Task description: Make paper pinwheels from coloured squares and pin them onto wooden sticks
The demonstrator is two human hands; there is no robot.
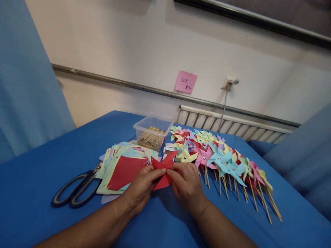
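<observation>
My left hand [143, 186] and my right hand [186, 184] meet over the blue table [38, 172], both pinching a folded red paper piece [163, 164] between fingertips. Its points stick up and to the right, like a half-formed pinwheel. Just left of my left hand lies a stack of coloured paper squares [121, 165] with a red sheet on top. To the right of my right hand spreads a row of finished paper pinwheels on wooden sticks [222, 162].
Black-handled scissors [74, 189] lie at the left of the paper stack. A clear plastic box of wooden sticks [152, 132] stands behind it. A pink note [186, 82] is stuck on the wall above a radiator [232, 125].
</observation>
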